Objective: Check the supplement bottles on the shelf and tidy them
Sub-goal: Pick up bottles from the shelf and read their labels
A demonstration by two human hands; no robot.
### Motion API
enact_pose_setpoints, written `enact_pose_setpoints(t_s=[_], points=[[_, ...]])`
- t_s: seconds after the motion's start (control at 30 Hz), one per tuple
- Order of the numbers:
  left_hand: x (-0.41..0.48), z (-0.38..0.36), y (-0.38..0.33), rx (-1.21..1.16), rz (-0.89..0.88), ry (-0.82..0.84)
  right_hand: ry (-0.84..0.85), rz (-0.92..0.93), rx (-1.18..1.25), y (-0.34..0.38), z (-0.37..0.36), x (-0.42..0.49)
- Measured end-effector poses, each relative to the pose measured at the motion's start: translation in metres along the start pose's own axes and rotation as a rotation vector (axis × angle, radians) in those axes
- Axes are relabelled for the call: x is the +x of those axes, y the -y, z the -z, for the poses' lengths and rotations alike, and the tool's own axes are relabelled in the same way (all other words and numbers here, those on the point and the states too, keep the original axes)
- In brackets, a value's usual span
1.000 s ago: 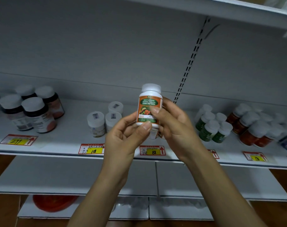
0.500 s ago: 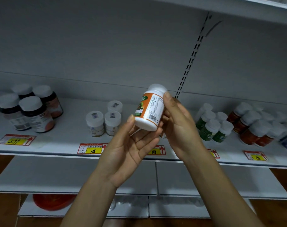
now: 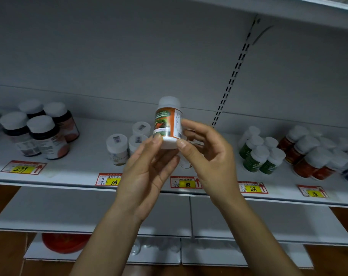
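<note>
Head view: left hand (image 3: 147, 176), right hand (image 3: 211, 156) pinch orange-label bottle (image 3: 167, 124) near upright, in air before shelf (image 3: 85, 164) edge.

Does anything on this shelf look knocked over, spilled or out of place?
Nothing stands out: no bottle on the shelf lies fallen or spilled. Only the orange-labelled bottle is off it, held upright by left hand and right hand.

- The orange-and-green-labelled bottle (image 3: 167, 124), white-capped, is held nearly upright in front of the shelf (image 3: 79, 172), pinched near its base by the left hand (image 3: 147, 176) and the right hand (image 3: 211, 156).
- Dark white-capped bottles (image 3: 44, 136) are clustered upright at the shelf's left.
- Small white jars (image 3: 117, 148) are grouped near the middle.
- Green bottles (image 3: 262, 156) and red-brown bottles (image 3: 308, 158) are crowded at the right.
</note>
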State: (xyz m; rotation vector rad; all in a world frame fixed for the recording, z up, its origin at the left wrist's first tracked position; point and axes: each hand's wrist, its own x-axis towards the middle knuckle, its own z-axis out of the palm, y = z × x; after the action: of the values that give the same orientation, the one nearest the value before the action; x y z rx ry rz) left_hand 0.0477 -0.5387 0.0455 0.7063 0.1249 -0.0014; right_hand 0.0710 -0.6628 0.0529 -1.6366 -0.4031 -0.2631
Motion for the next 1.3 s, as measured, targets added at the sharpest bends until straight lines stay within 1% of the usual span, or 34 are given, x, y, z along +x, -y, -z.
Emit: enact_pose_setpoints(t_s=[0.03, 0.1, 0.17, 0.23, 0.37, 0.47, 0.53, 0.63, 0.7, 0.77, 0.83, 0.97, 1.03, 1.1, 1.13, 1.2, 1.27, 1.3], points=[[0.002, 0.002, 0.003, 0.112, -0.098, -0.024, 0.007, -0.009, -0.001, 0.000, 0.000, -0.001], [0.004, 0.007, 0.007, 0.336, -0.328, -0.079, 0.027, -0.056, 0.090, 0.002, -0.001, -0.003], [0.005, 0.010, 0.011, 0.499, -0.509, -0.097, 0.046, -0.095, 0.174, 0.004, -0.002, -0.005], [0.004, 0.013, 0.014, 0.619, -0.600, -0.097, 0.064, -0.125, 0.226, 0.005, -0.003, -0.007], [0.000, 0.014, 0.021, 0.868, -0.742, -0.075, 0.044, -0.205, 0.293, 0.003, -0.007, -0.007], [-0.004, 0.011, 0.030, 0.948, -0.839, -0.075, 0.024, -0.256, 0.335, 0.002, -0.009, -0.006], [-0.005, 0.009, 0.033, 0.949, -0.881, -0.085, 0.000, -0.287, 0.355, 0.001, -0.009, -0.005], [-0.004, 0.007, 0.035, 0.916, -0.887, -0.082, -0.036, -0.323, 0.359, -0.002, -0.007, -0.003], [-0.003, 0.005, 0.034, 0.855, -0.830, -0.082, -0.033, -0.353, 0.375, -0.004, -0.007, -0.003], [-0.001, 0.002, 0.032, 0.775, -0.720, -0.085, -0.020, -0.375, 0.405, -0.006, -0.007, -0.002], [0.001, 0.000, 0.031, 0.665, -0.572, -0.079, -0.024, -0.405, 0.471, -0.008, -0.010, -0.001], [0.005, -0.002, 0.031, 0.329, -0.229, -0.016, 0.007, -0.448, 0.540, -0.014, -0.009, 0.001], [0.006, -0.002, 0.030, 0.234, -0.149, 0.011, 0.011, -0.463, 0.535, -0.017, -0.005, 0.002], [0.008, -0.003, 0.029, 0.194, -0.154, -0.004, 0.019, -0.459, 0.488, -0.020, -0.002, 0.004], [0.008, -0.002, 0.030, 0.219, -0.200, -0.022, 0.011, -0.446, 0.451, -0.020, 0.001, 0.006], [0.011, 0.000, 0.030, 0.358, -0.341, -0.060, -0.042, -0.413, 0.394, -0.020, 0.007, 0.012], [0.016, 0.006, 0.031, 0.556, -0.482, -0.051, -0.089, -0.377, 0.316, -0.014, 0.017, 0.019], [0.019, 0.008, 0.030, 0.667, -0.544, -0.033, -0.086, -0.351, 0.246, -0.010, 0.022, 0.023]])
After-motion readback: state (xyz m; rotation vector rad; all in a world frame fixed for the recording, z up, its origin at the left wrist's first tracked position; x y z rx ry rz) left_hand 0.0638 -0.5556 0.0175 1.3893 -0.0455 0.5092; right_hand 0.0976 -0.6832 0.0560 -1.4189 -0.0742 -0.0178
